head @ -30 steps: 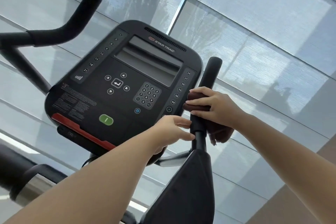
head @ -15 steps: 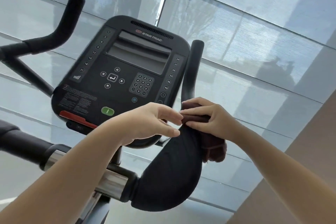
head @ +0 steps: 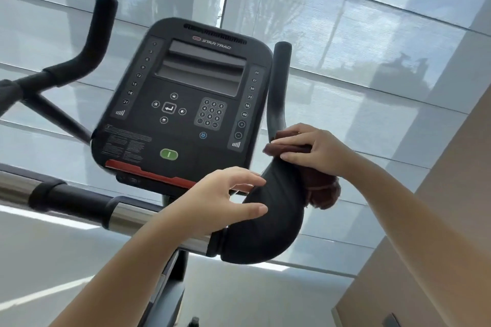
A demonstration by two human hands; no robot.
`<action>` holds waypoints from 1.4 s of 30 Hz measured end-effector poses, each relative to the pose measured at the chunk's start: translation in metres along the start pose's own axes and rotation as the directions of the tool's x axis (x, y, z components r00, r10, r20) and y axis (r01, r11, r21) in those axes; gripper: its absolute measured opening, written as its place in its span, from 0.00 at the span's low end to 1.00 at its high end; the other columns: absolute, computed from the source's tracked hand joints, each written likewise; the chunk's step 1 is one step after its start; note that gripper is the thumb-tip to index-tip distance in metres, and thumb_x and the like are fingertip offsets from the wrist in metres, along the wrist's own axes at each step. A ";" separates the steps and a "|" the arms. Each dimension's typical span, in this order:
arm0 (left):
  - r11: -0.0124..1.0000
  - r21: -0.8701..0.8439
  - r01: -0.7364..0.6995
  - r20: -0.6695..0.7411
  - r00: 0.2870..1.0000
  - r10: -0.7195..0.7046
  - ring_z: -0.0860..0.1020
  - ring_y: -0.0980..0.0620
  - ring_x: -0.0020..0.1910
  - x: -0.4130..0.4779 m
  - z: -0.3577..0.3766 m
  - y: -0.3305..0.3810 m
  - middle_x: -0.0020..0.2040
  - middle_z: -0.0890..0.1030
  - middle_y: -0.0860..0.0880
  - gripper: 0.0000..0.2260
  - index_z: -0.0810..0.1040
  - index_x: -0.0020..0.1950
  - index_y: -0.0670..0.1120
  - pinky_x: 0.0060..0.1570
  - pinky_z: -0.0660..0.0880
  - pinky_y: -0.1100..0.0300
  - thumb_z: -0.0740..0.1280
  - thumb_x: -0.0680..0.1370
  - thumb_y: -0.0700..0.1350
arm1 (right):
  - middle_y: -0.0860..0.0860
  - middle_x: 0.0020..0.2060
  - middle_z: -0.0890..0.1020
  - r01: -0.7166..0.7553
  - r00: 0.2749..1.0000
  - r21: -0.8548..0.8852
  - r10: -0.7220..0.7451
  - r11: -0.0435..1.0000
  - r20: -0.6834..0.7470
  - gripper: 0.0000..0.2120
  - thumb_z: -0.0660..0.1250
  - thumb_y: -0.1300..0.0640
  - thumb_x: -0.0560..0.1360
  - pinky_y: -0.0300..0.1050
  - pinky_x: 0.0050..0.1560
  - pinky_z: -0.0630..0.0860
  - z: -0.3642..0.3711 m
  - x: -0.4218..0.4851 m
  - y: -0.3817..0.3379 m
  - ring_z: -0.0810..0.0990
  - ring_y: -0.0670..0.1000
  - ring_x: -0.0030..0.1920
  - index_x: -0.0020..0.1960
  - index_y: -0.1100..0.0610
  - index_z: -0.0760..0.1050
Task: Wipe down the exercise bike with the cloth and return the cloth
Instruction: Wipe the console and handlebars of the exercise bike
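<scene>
Head view: our right hand [head: 316,150] clamps the dark brown cloth [head: 322,191] around the black padded right handlebar [head: 276,210], beside the black console [head: 186,103]. Our left hand [head: 220,202] hovers slack with fingers spread, just short of the padding. Cloth mostly hidden behind bar.

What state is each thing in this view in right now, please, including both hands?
cloth: bunched, wrapped round the right handlebar
right hand: closed on the cloth
left hand: open, fingers spread, beside the elbow pad
right handlebar: upright, partly covered by the cloth
console screen: dark, blank
blinds: down
</scene>
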State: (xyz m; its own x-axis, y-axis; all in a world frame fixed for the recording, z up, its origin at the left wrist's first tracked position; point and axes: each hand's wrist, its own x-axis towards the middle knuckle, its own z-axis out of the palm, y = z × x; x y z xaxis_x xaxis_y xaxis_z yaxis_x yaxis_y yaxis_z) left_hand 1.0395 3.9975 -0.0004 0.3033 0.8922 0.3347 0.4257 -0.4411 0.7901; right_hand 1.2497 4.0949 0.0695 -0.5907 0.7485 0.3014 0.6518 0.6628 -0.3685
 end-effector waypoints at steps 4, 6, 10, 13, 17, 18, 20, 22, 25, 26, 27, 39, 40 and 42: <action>0.995 0.071 -0.065 -0.014 0.998 0.067 0.67 0.75 0.56 -0.011 0.008 -0.004 0.60 0.69 0.66 0.17 0.76 0.58 0.58 0.51 0.61 0.82 0.72 0.71 0.51 | 0.43 0.55 0.77 -0.060 0.996 0.048 0.063 0.997 -0.065 0.16 0.70 0.58 0.73 0.27 0.56 0.66 0.002 -0.032 -0.022 0.73 0.37 0.56 0.53 0.38 0.77; 0.992 0.089 -0.088 -0.011 0.996 0.090 0.66 0.73 0.60 -0.015 0.010 -0.006 0.62 0.68 0.66 0.18 0.75 0.58 0.60 0.59 0.62 0.75 0.72 0.69 0.56 | 0.42 0.54 0.77 -0.040 0.994 0.025 0.042 0.999 -0.103 0.16 0.71 0.58 0.72 0.28 0.56 0.66 0.013 -0.052 -0.033 0.74 0.38 0.56 0.53 0.39 0.78; 0.976 0.184 -0.117 -0.026 0.992 0.124 0.66 0.69 0.62 -0.022 0.011 -0.007 0.62 0.65 0.70 0.26 0.75 0.60 0.61 0.63 0.64 0.66 0.65 0.62 0.65 | 0.41 0.53 0.77 0.004 0.973 0.042 0.006 0.999 -0.230 0.14 0.72 0.57 0.71 0.28 0.57 0.67 0.038 -0.086 -0.045 0.73 0.37 0.56 0.56 0.45 0.79; 0.944 0.298 -0.139 -0.053 0.985 0.162 0.66 0.66 0.62 -0.029 0.014 -0.007 0.62 0.63 0.72 0.30 0.74 0.62 0.61 0.57 0.66 0.68 0.61 0.62 0.68 | 0.43 0.55 0.77 -0.015 0.906 0.052 0.036 0.999 -0.422 0.16 0.71 0.59 0.72 0.27 0.58 0.65 0.041 -0.076 -0.041 0.73 0.37 0.57 0.58 0.48 0.78; 0.877 0.464 -0.123 -0.177 0.957 0.228 0.70 0.61 0.59 -0.041 0.025 -0.007 0.67 0.70 0.60 0.29 0.76 0.62 0.57 0.49 0.64 0.66 0.58 0.65 0.66 | 0.42 0.60 0.74 -0.087 0.878 0.065 0.108 0.994 -0.466 0.15 0.69 0.51 0.73 0.40 0.64 0.67 0.056 -0.052 -0.038 0.72 0.43 0.60 0.59 0.45 0.77; 0.849 0.516 -0.113 -0.203 0.947 0.249 0.71 0.59 0.58 -0.044 0.029 -0.008 0.66 0.72 0.57 0.28 0.76 0.62 0.56 0.50 0.64 0.62 0.59 0.66 0.65 | 0.43 0.61 0.73 -0.109 0.882 0.041 0.115 0.993 -0.457 0.15 0.69 0.49 0.73 0.44 0.64 0.67 0.060 -0.052 -0.037 0.72 0.47 0.61 0.60 0.43 0.77; 0.809 0.584 -0.069 -0.241 0.937 0.254 0.71 0.58 0.56 -0.048 0.039 -0.007 0.65 0.75 0.52 0.27 0.77 0.62 0.53 0.51 0.63 0.59 0.60 0.67 0.64 | 0.45 0.62 0.73 -0.114 0.886 -0.025 0.090 0.993 -0.454 0.17 0.69 0.50 0.72 0.47 0.63 0.68 0.065 -0.056 -0.036 0.73 0.53 0.59 0.60 0.43 0.76; 0.798 0.602 -0.026 -0.284 0.927 0.245 0.71 0.57 0.57 -0.052 0.048 -0.006 0.65 0.75 0.50 0.27 0.77 0.62 0.52 0.51 0.60 0.61 0.60 0.67 0.63 | 0.46 0.62 0.73 -0.091 0.886 -0.058 0.055 0.994 -0.461 0.17 0.68 0.54 0.73 0.45 0.61 0.69 0.067 -0.062 -0.036 0.74 0.55 0.57 0.61 0.44 0.76; 0.797 0.603 0.023 -0.352 0.905 0.240 0.74 0.52 0.57 -0.056 0.059 -0.006 0.65 0.74 0.49 0.26 0.76 0.62 0.50 0.53 0.59 0.60 0.61 0.69 0.61 | 0.48 0.60 0.74 -0.053 0.856 -0.069 0.010 0.996 -0.516 0.16 0.66 0.56 0.73 0.42 0.55 0.69 0.077 -0.081 -0.040 0.75 0.57 0.53 0.60 0.48 0.77; 0.796 0.604 0.034 -0.377 0.893 0.248 0.75 0.51 0.57 -0.058 0.063 -0.006 0.65 0.74 0.49 0.25 0.76 0.62 0.50 0.55 0.60 0.59 0.61 0.70 0.61 | 0.50 0.59 0.75 -0.037 0.836 -0.080 -0.012 0.996 -0.548 0.15 0.66 0.55 0.73 0.42 0.52 0.69 0.083 -0.089 -0.042 0.76 0.57 0.51 0.60 0.49 0.78; 0.794 0.607 0.043 -0.401 0.879 0.259 0.75 0.51 0.57 -0.059 0.066 -0.007 0.65 0.74 0.49 0.25 0.76 0.62 0.50 0.56 0.60 0.59 0.61 0.71 0.60 | 0.51 0.58 0.76 -0.028 0.818 -0.095 -0.032 0.995 -0.574 0.16 0.65 0.55 0.72 0.42 0.50 0.70 0.089 -0.097 -0.044 0.77 0.57 0.49 0.59 0.50 0.78; 0.791 0.589 0.168 -0.542 0.807 0.232 0.70 0.54 0.60 -0.063 0.084 -0.004 0.65 0.75 0.51 0.23 0.76 0.63 0.50 0.59 0.60 0.60 0.61 0.71 0.58 | 0.52 0.60 0.74 -0.009 0.844 -0.131 -0.063 0.991 -0.532 0.15 0.65 0.51 0.75 0.45 0.46 0.71 0.073 -0.080 -0.041 0.74 0.59 0.52 0.62 0.49 0.76; 0.791 0.585 0.179 -0.548 0.806 0.223 0.70 0.54 0.60 -0.063 0.085 -0.004 0.65 0.75 0.51 0.23 0.76 0.63 0.50 0.59 0.59 0.61 0.61 0.71 0.58 | 0.53 0.60 0.74 -0.031 0.847 -0.156 -0.057 0.987 -0.528 0.15 0.65 0.51 0.75 0.47 0.45 0.71 0.077 -0.081 -0.042 0.73 0.60 0.51 0.62 0.49 0.76; 0.787 0.586 0.194 -0.557 0.801 0.217 0.71 0.53 0.60 -0.063 0.087 -0.004 0.65 0.75 0.51 0.23 0.76 0.63 0.50 0.60 0.59 0.61 0.61 0.72 0.58 | 0.54 0.60 0.74 -0.035 0.847 -0.170 -0.061 0.985 -0.528 0.15 0.66 0.52 0.75 0.48 0.43 0.72 0.083 -0.086 -0.042 0.74 0.62 0.49 0.61 0.50 0.77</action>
State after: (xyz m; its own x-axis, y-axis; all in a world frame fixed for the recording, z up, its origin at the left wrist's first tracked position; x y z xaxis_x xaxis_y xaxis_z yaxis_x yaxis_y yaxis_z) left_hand 1.0927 3.9344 -0.0690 -0.1395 0.6732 0.7262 0.8933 -0.2308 0.3856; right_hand 1.2337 4.0005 -0.0140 -0.2889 0.6043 0.7425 0.7436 0.6301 -0.2236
